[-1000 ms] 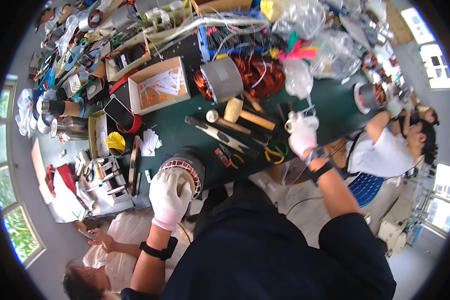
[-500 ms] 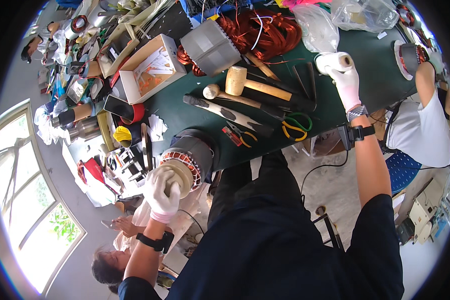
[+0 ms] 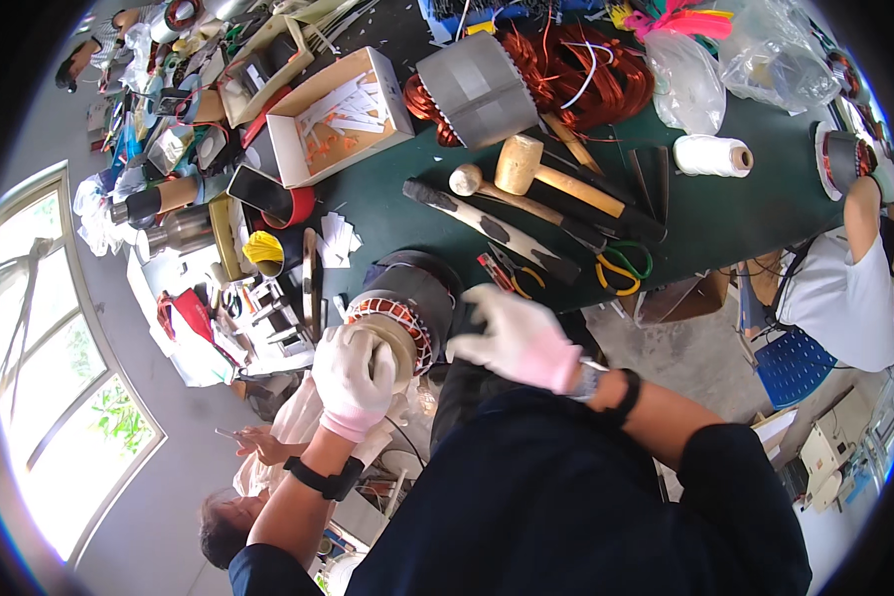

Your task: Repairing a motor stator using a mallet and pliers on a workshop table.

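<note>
While the person is leaning over the edge of the green table, the gloved left hand is cupping its fingers over the open end of the motor core, pressing down on the ring of copper windings. That core is sitting right at the near edge of the table, partly overhanging it as far as I can judge. The gloved right hand is hovering just beside the dark casing, fingers loosely spread, holding nothing and apparently not quite touching.

Only one hand is really steadying the core, so I am thinking it could roll or tip off the edge if the pressure on its end is pushing outward. A second person is crouching low beside the table, close under that spot, which is making a fall worse. The thin windings could also be getting bent under the palm. Near the right hand, pliers, a long dark-handled tool and yellow-handled scissors are lying close; a quick sweep of the arm could be knocking them to the floor. The wooden mallet is lying further back.
</note>
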The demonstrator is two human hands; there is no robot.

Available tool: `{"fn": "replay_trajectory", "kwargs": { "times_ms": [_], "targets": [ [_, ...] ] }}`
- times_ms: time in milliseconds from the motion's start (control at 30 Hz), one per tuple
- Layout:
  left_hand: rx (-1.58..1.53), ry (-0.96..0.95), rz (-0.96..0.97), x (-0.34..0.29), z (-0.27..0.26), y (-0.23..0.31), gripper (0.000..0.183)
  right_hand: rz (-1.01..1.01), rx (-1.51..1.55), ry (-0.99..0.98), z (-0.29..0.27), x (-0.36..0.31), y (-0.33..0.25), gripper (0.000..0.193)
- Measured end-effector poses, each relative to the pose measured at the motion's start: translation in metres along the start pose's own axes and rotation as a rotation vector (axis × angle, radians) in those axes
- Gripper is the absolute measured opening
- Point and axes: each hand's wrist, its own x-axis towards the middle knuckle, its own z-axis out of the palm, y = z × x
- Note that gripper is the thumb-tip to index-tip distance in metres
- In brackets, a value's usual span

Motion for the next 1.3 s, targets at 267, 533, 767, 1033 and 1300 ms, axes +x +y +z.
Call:
{"fn": "replay_trajectory", "kwargs": {
  "times_ms": [267, 533, 767, 1033, 1300],
  "targets": [
    [-0.032, 0.029, 0.011, 0.001, -0.002, -0.008, 0.006, 0.019, -0.208, -0.274, 0.057, 0.055, -0.033, 0.127],
    [-0.077, 0.008, 0.114, 0.01, 0.001, -0.025, 0.009, 0.018, -0.195, -0.293, 0.054, 0.065, -0.042, 0.128],
    [0.089, -0.007, 0.088, 0.002, 0.011, -0.001, 0.011, -0.188, -0.175, -0.163, 0.066, 0.061, 0.005, 0.114],
    [0.081, 0.058, -0.033, -0.01, 0.009, 0.003, 0.013, -0.325, -0.101, -0.192, 0.045, 0.056, 0.02, 0.099],
    [0.06, 0.07, 0.055, -0.004, 0.005, -0.005, 0.013, -0.273, -0.793, 0.352, -0.032, 0.058, 0.108, 0.039]
  ]
}}
